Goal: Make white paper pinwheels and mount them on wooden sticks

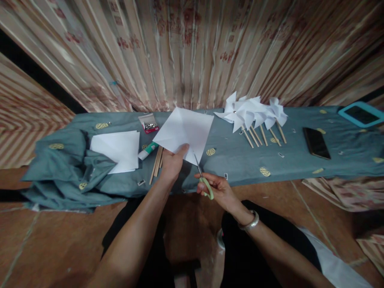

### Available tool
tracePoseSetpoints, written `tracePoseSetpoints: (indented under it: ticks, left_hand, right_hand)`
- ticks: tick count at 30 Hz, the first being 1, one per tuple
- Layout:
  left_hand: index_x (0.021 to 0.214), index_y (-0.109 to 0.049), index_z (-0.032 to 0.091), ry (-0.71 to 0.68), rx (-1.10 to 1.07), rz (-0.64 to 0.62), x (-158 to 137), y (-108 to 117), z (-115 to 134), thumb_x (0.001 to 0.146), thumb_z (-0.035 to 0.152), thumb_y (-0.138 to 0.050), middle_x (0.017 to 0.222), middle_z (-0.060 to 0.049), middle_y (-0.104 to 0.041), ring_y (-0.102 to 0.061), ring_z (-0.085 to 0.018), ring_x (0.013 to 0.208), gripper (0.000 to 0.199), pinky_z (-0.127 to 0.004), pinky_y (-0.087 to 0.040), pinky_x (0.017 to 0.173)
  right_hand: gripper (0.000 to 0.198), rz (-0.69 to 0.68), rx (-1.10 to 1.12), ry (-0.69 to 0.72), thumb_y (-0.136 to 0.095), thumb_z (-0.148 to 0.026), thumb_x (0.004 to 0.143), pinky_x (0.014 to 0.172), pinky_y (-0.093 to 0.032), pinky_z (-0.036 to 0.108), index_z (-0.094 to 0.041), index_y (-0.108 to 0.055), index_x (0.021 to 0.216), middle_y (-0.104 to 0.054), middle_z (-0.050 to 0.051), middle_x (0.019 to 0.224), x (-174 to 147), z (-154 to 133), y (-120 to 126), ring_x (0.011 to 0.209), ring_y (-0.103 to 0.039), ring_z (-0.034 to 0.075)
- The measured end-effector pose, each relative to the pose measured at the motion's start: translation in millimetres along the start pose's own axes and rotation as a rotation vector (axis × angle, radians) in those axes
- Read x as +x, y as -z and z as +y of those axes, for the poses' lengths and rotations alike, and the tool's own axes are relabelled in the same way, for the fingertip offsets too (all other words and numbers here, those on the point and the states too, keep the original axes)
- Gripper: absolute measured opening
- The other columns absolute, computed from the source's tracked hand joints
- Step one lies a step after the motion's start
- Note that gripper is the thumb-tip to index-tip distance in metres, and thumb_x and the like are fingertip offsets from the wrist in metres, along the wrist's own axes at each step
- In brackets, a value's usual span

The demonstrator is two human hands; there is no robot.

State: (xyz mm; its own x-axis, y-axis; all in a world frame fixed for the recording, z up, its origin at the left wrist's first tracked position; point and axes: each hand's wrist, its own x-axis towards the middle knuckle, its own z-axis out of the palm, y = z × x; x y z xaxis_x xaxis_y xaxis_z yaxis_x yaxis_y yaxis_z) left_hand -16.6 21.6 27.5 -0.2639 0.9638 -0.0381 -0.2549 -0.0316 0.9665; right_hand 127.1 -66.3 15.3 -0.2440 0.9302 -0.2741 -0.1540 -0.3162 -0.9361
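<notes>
My left hand (173,162) grips a square sheet of white paper (186,127) by its near side, thumb on top and the other fingers underneath. The sheet is held up over the cloth, turned cornerwise to me. In my right hand (218,190) is a pair of scissors (205,188) with light green handles. Their blades meet the paper's near corner, to the right of my left thumb. How far they have cut in is too small to tell. Several wooden sticks (156,165) and a green and white glue tube (148,151) lie beside my left hand.
White paper pinwheels (250,112) on sticks lie to the right. A stack of white paper (118,150) is at left, near a small red box of metal pins (149,124). A phone (316,143) and a blue-framed tablet (361,114) rest at far right. A curtain (192,56) hangs behind.
</notes>
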Motion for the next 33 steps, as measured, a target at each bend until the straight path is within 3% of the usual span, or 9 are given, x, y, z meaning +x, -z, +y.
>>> tracePoseSetpoints:
  ticks: [33]
  left_hand:
    - [0.084,-0.07,0.014,0.03,0.055,-0.029,-6.1,-1.8,-0.8,0.062,0.031,-0.075,0.09,-0.009,-0.074,-0.067,-0.022,0.083,0.028,-0.034,-0.052,0.08]
  right_hand:
    - [0.048,0.018,-0.066,-0.023,-0.077,-0.052,0.065,0.057,-0.049,0.024,-0.02,-0.07,0.099,-0.063,-0.002,0.069,0.1,-4.6,0.2,0.058,-0.056,0.01]
